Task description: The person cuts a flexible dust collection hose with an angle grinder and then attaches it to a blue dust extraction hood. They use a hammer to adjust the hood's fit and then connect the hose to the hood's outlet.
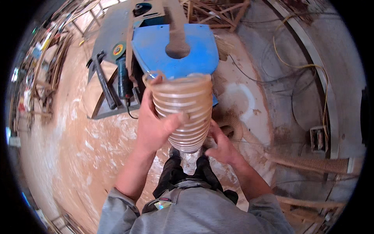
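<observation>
A wide, clear hose (183, 113) with pale ribs hangs in front of me, its mouth up against the near edge of a blue metal plate (152, 43). My left hand (154, 124) is closed round the hose's left side, thumb laid across the front. Low on the right side, my right hand (225, 148) grips the hose, its fingertips partly hidden behind it. The plate has a slot ending in a round hole. Left of it, an angle grinder (123, 80) with a disc and a hammer (104, 82) lie on a grey surface.
Another ribbed hose (311, 163) runs along the floor to the right. Cables (300, 66) lie over the grey floor beyond it. Wooden frames (218, 13) stand at the back. Stacked timber (48, 74) lines the far left. Pale dust covers the brown floor (89, 156).
</observation>
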The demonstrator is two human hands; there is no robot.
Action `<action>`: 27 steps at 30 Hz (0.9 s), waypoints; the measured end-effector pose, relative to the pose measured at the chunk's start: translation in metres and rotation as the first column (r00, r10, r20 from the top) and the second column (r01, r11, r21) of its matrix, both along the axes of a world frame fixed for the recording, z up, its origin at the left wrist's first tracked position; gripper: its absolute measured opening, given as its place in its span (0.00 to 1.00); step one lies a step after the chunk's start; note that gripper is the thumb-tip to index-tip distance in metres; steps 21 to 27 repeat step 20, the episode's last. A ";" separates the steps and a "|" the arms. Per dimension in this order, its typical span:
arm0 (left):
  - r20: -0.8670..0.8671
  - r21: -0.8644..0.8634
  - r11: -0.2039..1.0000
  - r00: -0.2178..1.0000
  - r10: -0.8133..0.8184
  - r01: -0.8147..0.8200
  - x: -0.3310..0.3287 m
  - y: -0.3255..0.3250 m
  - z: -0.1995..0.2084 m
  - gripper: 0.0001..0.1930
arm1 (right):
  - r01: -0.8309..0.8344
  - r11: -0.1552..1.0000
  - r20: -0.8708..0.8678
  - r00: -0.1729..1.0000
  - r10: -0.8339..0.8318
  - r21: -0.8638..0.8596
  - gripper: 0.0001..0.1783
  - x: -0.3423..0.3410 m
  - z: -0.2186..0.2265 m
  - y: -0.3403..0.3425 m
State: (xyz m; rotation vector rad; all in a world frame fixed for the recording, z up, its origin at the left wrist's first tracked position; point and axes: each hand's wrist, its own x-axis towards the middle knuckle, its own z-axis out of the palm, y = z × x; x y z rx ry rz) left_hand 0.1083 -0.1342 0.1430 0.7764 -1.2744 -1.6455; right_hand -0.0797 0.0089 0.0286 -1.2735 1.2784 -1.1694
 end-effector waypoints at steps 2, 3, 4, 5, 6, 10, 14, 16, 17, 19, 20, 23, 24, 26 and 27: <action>0.014 0.004 0.999 0.999 -0.046 0.046 -0.006 -0.016 0.020 0.55 | 0.010 0.999 -0.094 0.995 -0.015 -0.047 0.63 0.019 0.019 -0.016; -0.008 0.027 0.996 0.997 -0.079 0.079 -0.013 -0.018 0.027 0.55 | 0.024 0.999 -0.090 0.996 -0.026 -0.023 0.64 0.025 0.022 -0.020; 0.134 -0.104 0.986 0.985 -0.112 0.126 -0.018 -0.015 0.023 0.57 | 0.052 0.995 0.035 0.998 -0.055 0.081 0.65 0.028 0.018 -0.014; 0.138 -0.178 0.970 0.980 -0.141 0.165 -0.017 -0.011 0.017 0.59 | 0.073 0.996 -0.035 0.997 -0.071 0.059 0.64 0.030 0.023 -0.011; 0.139 -0.259 0.945 0.976 -0.166 0.198 -0.010 -0.003 0.005 0.62 | 0.086 0.996 -0.102 0.991 -0.083 0.029 0.63 0.031 0.028 -0.009; 0.045 0.010 0.884 0.882 -0.468 0.468 -0.004 0.033 -0.049 0.72 | 0.265 0.964 -0.236 0.936 -0.260 -0.013 0.58 0.047 0.014 0.037; 0.357 -0.094 0.743 0.720 -0.596 0.662 -0.008 0.041 -0.136 0.69 | 0.454 0.888 -0.101 0.889 -0.447 0.075 0.48 0.065 -0.037 0.063; 0.440 -0.017 0.674 0.611 -0.658 0.739 -0.010 0.039 -0.177 0.62 | 0.507 0.861 -0.052 0.861 -0.505 0.031 0.47 0.080 -0.082 0.069; 0.429 0.053 0.636 0.557 -0.711 0.770 -0.009 0.033 -0.189 0.59 | 0.511 0.859 0.013 0.859 -0.512 0.032 0.47 0.085 -0.093 0.068; 0.296 0.088 0.596 0.550 -0.781 0.798 -0.016 0.044 -0.190 0.56 | 0.464 0.886 0.078 0.882 -0.464 0.013 0.47 0.088 -0.109 0.069; 0.191 0.098 0.507 0.484 -0.854 0.856 -0.013 0.043 -0.172 0.52 | 0.502 0.865 0.084 0.861 -0.501 0.011 0.47 0.091 -0.112 0.079; 0.191 0.098 0.507 0.484 -0.854 0.856 -0.013 0.043 -0.172 0.52 | 0.502 0.865 0.084 0.861 -0.501 0.011 0.47 0.091 -0.112 0.079; 0.191 0.098 0.507 0.484 -0.854 0.856 -0.013 0.043 -0.172 0.52 | 0.502 0.865 0.084 0.861 -0.501 0.011 0.47 0.091 -0.112 0.079; 0.191 0.098 0.507 0.484 -0.854 0.856 -0.013 0.043 -0.172 0.52 | 0.502 0.865 0.084 0.861 -0.501 0.011 0.47 0.091 -0.112 0.079; 0.191 0.098 0.507 0.484 -0.854 0.856 -0.013 0.043 -0.172 0.52 | 0.502 0.865 0.084 0.861 -0.501 0.011 0.47 0.091 -0.112 0.079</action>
